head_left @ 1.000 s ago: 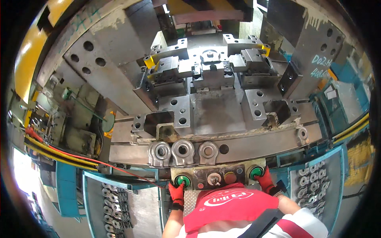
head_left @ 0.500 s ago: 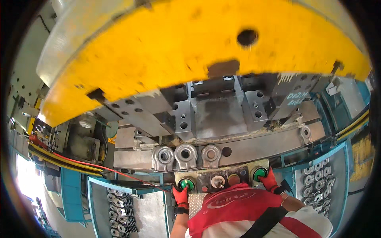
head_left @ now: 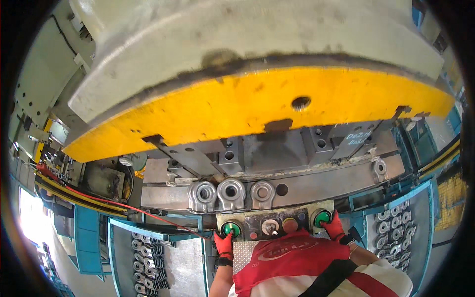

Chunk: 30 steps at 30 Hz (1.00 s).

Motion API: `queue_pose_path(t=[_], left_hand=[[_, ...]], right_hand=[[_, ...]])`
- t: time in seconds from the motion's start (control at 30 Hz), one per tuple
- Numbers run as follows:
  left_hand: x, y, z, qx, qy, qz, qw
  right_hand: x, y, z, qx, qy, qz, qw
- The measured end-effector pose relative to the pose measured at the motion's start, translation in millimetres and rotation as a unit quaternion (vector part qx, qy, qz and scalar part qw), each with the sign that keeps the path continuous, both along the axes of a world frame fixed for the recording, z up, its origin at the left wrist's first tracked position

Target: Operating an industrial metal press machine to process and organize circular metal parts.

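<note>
Two green push buttons sit in round collars at the ends of a control box at the lower middle. My left hand (head_left: 224, 245), in a red glove, has a digit on the left green button (head_left: 230, 228); another points up beside its collar. At the other end, my red-gloved right hand (head_left: 335, 229) reaches its thumb side to the right green button (head_left: 323, 218). The digits I can see are apart, and neither hand holds a loose part. Between the buttons, the control box (head_left: 257, 221) carries a red button and several other controls.
A large press ram with a yellow front (head_left: 222, 116) hangs over steel die blocks (head_left: 230, 157). Three ring-shaped metal parts (head_left: 231, 194) stand on the press's front ledge, another (head_left: 379, 169) at its right. Blue-framed bins (head_left: 113, 247) with similar parts flank me. A red hose (head_left: 123, 202) runs left.
The yellow-fronted ram has come down, covering more of the upper die area and showing its grey upper body. Both my hands stay at the green buttons.
</note>
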State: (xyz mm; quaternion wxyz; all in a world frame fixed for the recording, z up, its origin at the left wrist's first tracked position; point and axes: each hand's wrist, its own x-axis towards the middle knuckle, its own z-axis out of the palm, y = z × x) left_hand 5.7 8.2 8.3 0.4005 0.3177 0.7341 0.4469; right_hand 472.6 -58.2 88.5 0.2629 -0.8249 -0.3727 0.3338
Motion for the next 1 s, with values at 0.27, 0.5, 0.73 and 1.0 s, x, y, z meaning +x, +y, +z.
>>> queue_pose_path(t=[0.27,0.5,0.73,1.0], left_hand=[[-12.2,-7.2,128.6,-0.193,0.173,-0.181,0.949],[93.3,64.0,331.9,0.1,0.297,-0.343,0.886],[246.3,228.3,388.3,0.311,0.452,-0.292,0.784],[316.2,431.4,352.3,0.092,0.493,-0.189,0.844]], right_hand=[[4.2,-3.7,6.6,0.05,0.012,0.029,0.998],[5.0,6.6,26.2,0.05,0.078,0.053,0.994],[28.3,-2.9,44.3,0.094,0.326,0.04,0.94],[65.7,-90.0,-57.2,0.046,0.279,-0.228,0.932]])
